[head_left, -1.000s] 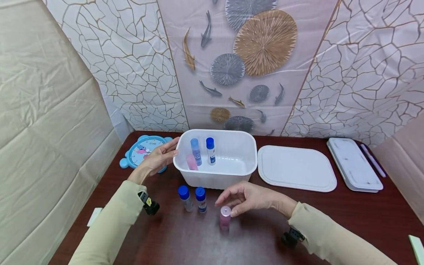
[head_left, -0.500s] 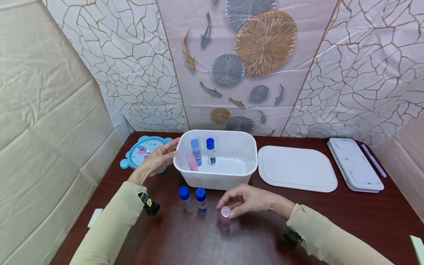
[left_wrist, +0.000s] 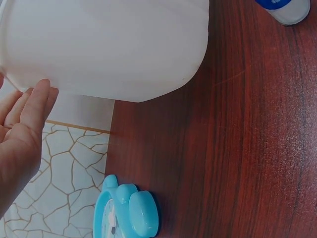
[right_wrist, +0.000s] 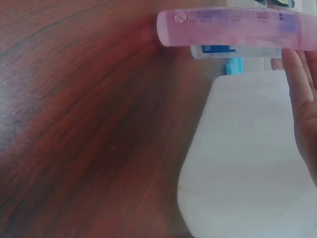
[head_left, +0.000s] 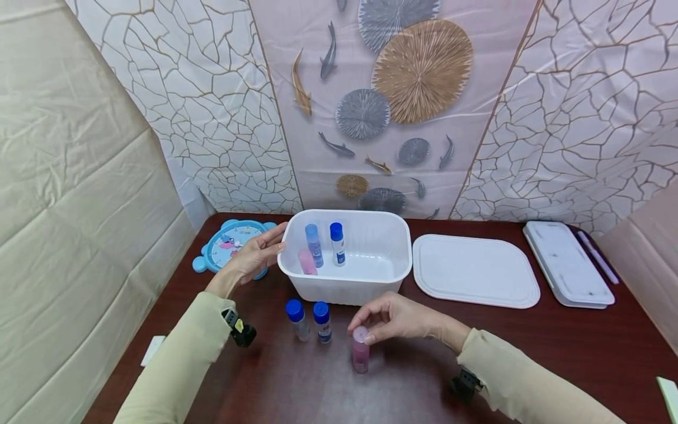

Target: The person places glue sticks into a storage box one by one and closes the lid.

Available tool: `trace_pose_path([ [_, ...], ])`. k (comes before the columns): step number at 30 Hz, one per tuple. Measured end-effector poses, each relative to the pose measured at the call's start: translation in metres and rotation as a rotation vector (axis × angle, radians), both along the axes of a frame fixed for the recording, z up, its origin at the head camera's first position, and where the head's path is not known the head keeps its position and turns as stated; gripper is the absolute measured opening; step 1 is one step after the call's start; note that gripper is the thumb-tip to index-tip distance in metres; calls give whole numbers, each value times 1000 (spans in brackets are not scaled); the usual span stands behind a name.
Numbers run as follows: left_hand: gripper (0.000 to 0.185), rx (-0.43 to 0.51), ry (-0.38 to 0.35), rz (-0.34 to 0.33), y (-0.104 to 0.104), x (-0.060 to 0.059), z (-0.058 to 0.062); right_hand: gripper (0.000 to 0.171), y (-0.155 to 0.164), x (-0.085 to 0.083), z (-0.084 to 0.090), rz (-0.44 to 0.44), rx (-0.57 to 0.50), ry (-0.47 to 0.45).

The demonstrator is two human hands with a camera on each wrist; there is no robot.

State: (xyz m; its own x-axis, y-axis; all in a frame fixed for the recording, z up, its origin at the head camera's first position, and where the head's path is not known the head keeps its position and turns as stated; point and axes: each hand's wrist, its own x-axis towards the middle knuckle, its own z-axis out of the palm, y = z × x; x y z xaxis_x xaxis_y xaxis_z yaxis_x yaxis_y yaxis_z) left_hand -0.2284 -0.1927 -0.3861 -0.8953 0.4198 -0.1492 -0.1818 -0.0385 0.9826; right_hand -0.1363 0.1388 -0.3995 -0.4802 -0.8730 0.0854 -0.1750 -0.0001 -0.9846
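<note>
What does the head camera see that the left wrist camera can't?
Only the head view shows the right hand pinching the pink tube, three tubes standing inside the tub, the lid, and a white case. Only the left wrist view shows the tub's outer wall up close. Both show the left hand against the tub, the blue clock and the table.

We see the pink bottle's (right_wrist: pixel 233 28) cap cut off at the right wrist view's edge, its label print too blurred to read.
</note>
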Motion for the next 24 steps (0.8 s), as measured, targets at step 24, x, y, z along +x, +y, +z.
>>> trace_pose_path([
  [24,62,-5,9,-4,-1,-1,-2,18,-3,-49,93,-594,-300,-25],
])
